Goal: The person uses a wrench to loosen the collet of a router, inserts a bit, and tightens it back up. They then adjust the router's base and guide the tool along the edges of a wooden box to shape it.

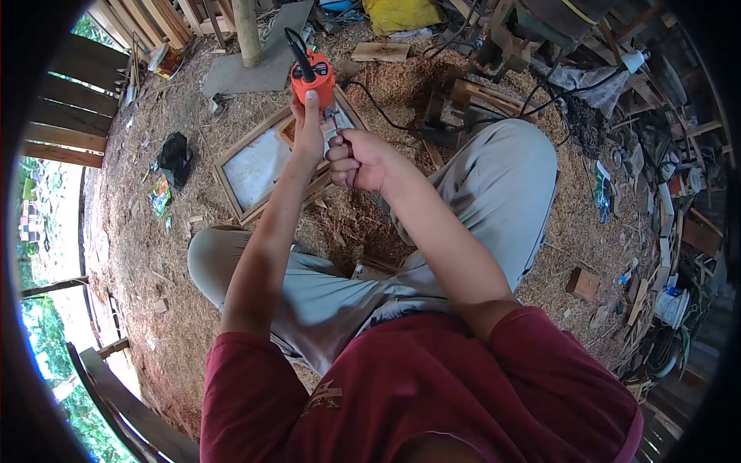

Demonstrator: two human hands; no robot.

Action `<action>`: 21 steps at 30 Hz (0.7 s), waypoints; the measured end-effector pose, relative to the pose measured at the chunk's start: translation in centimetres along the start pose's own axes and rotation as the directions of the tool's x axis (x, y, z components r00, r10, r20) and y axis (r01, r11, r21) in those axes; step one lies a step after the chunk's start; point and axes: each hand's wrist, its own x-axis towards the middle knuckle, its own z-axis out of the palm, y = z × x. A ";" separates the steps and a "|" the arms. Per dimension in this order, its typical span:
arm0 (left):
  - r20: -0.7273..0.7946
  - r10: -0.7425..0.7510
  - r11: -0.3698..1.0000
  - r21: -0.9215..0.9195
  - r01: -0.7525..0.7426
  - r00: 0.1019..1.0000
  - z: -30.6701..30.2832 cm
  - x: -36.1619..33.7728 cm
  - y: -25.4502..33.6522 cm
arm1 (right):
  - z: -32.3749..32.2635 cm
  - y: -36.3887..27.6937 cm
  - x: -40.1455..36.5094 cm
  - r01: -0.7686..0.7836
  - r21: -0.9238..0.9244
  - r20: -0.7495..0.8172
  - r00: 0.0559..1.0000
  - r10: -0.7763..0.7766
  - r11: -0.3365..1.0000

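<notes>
My left hand (309, 131) is wrapped round an orange corded trim router (318, 86), its thumb lying along the near side. The router's black cord (298, 48) rises from its top end. Close against the router's lower end, my right hand (356, 160) is closed with its fingers curled. A thin metal piece shows between that hand and the router, too small to name. Below both hands, a wooden frame (229, 185) around a whitish panel (258, 171) lies on the ground, partly covered by my left forearm.
Sawdust and shavings cover the ground (166, 270). A wooden post (247, 35) stands on a grey sheet (270, 73). A black plastic bag (174, 160) lies at left, a wood block (583, 285) at right. Machinery and cables sit at upper right. My bent legs (494, 185) flank the frame.
</notes>
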 end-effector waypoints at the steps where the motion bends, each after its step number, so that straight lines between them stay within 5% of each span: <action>1: 0.001 -0.022 1.000 0.006 0.022 1.000 0.0 -0.2 0.4 | 0.1 -0.4 0.0 -0.029 0.062 0.068 0.997 0.025 0.998; 2: 0.000 -0.044 0.999 0.013 0.044 0.999 0.0 -0.3 0.8 | 0.0 -0.9 0.0 -0.052 0.080 0.144 0.989 0.040 0.995; 11: 0.013 -0.061 0.998 0.024 0.061 0.998 0.2 -0.4 0.7 | -1.4 2.3 0.4 0.155 -0.021 -0.104 0.982 -0.156 0.988; 18: 0.044 -0.168 0.985 -0.033 0.170 0.985 0.7 -1.6 3.7 | -1.4 0.3 0.1 0.119 0.105 -0.121 0.987 -0.106 0.987; 21: 0.037 -0.104 0.994 0.031 0.103 0.994 0.0 -0.4 1.6 | -1.5 1.8 -0.1 0.184 -0.037 -0.325 0.927 -0.186 0.982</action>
